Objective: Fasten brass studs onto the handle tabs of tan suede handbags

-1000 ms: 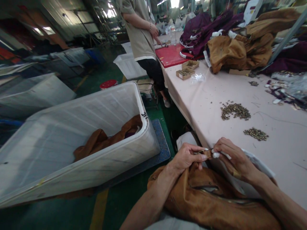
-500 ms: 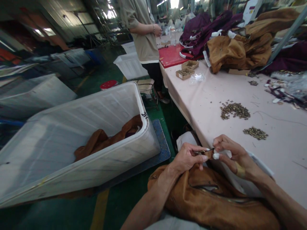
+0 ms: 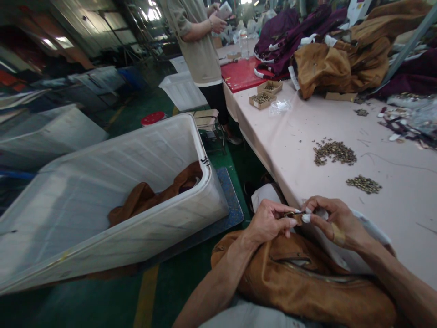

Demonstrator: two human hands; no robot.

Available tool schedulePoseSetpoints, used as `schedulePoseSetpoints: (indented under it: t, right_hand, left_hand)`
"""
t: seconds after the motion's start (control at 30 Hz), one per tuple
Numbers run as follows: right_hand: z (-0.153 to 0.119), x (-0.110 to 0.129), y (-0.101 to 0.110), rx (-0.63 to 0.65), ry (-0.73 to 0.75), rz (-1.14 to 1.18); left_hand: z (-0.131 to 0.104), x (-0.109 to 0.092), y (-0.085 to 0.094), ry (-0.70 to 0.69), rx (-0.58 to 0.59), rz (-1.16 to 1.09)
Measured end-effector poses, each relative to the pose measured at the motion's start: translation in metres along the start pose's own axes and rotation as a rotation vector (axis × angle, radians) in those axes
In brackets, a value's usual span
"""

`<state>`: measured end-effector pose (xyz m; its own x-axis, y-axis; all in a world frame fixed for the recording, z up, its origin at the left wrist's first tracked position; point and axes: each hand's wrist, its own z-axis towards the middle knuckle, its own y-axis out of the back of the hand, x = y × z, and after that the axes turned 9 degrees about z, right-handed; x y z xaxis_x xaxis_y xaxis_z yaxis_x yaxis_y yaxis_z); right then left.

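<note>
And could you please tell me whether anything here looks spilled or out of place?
Mildly: small metal pieces lie loose in piles on the table, some scattered beside the largest pile, while similar-looking ones sit in open boxes. The nearest brown bag shows no obvious damage.

Worker's left forearm (image 3: 221,280) and right forearm (image 3: 392,264) bare, angled inward. Left hand (image 3: 268,222) pinching, forefinger straight over thumb, other fingers curled under. Right hand (image 3: 336,221) opposite, thumb and forefinger bowed, white-wrapped tips meeting near left fingertips. Tan band near right thumb's base.
</note>
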<state>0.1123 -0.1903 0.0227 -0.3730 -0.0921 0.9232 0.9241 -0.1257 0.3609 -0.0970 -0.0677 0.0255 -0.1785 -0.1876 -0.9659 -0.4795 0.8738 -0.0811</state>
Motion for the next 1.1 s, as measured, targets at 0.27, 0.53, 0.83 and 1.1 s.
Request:
schedulePoseSetpoints:
  t: [0.27, 0.53, 0.83, 1.1]
  right_hand:
    - [-0.003, 0.002, 0.018, 0.05, 0.163, -0.323]
    - [-0.008, 0.01, 0.007, -0.115, 0.485, -0.612]
    - [0.0, 0.029, -0.009, -0.032, 0.478, -0.494]
    - [0.036, 0.029, 0.057, 0.092, 0.026, -0.324]
  left_hand:
    - [-0.008, -0.015, -0.005, -0.302, -0.281, 0.628]
    - [-0.006, -0.025, 0.015, 0.004, 0.098, 0.328]
    - [0.0, -0.018, 0.028, 0.193, 0.133, -0.391]
    - [0.0, -0.021, 0.031, 0.17, -0.106, -0.17]
